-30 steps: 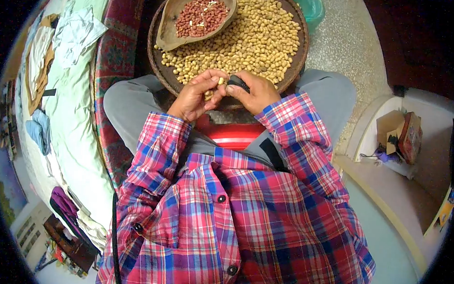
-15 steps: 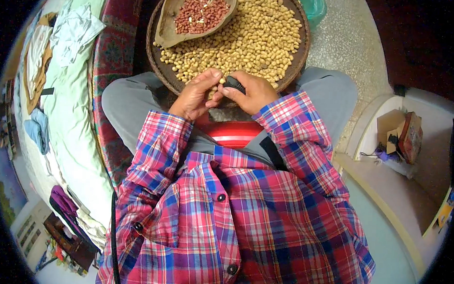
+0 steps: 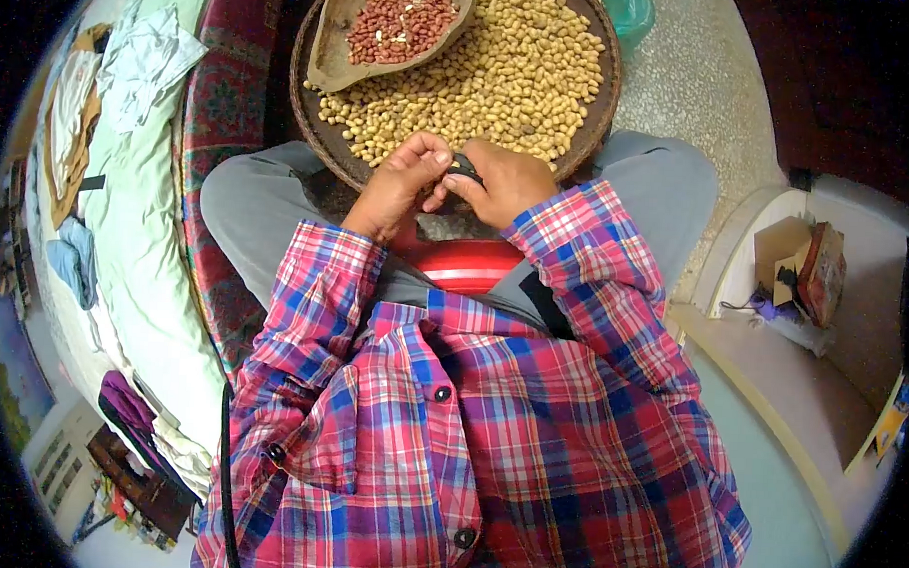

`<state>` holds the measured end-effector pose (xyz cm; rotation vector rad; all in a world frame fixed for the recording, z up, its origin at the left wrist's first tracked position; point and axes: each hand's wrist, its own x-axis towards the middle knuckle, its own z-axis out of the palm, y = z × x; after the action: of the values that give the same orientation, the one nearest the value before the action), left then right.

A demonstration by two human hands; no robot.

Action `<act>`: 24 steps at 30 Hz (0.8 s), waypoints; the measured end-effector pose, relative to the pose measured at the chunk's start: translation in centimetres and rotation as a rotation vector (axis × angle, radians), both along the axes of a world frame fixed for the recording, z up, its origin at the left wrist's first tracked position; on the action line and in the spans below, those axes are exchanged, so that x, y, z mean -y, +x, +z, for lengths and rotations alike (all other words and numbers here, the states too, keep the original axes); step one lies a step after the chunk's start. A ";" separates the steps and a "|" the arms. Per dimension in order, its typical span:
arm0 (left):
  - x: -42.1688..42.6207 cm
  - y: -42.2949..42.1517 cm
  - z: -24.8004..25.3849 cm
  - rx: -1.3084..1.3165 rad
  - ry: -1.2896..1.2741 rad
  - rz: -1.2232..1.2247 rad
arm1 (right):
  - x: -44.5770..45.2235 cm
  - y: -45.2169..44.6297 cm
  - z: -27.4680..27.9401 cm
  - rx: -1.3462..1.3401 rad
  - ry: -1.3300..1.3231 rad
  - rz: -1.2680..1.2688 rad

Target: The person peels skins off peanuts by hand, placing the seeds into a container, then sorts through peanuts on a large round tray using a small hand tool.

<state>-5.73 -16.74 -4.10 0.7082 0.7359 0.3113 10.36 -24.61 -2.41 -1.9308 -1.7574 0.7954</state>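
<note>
My left hand (image 3: 398,187) is closed at the fingertips near the basket's front edge; what it pinches is hidden. Against it, my right hand (image 3: 508,184) grips a small black tool (image 3: 463,166), its tip by the left fingertips. Beyond both hands is a round woven basket (image 3: 608,99) with many unshelled peanuts (image 3: 522,66) spread in it. A brown, gourd-like bowl (image 3: 332,61) holding shelled red peanuts (image 3: 398,24) rests on the basket's upper left part. A few pale bits lie among the red ones.
Below my hands is a red container (image 3: 470,267) between my legs. A green plastic bag (image 3: 629,18) touches the basket's upper right side. Left is a bed with pale green cloth (image 3: 141,233) and clothes. On the right, a curved shelf (image 3: 771,380) holds an open box (image 3: 781,250).
The pale peanut seen earlier between the left fingertips no longer shows. My left fingers have closed in toward the black tool, and my right hand has shifted slightly left.
</note>
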 end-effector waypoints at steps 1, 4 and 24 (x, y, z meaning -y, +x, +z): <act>0.0 0.0 -0.2 -0.018 0.054 -0.014 | 0.0 -0.1 -0.2 0.028 0.040 0.009; 0.1 0.0 -0.7 -0.038 0.130 -0.030 | 0.0 -0.2 -0.3 0.066 0.006 0.028; -0.2 -0.2 -0.8 -0.092 0.108 -0.034 | 0.4 -1.4 -0.8 0.129 0.089 -0.011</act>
<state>-5.91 -16.56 -4.93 0.8405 0.7985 0.2906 8.94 -24.99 -3.16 -1.9700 -1.8216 0.5901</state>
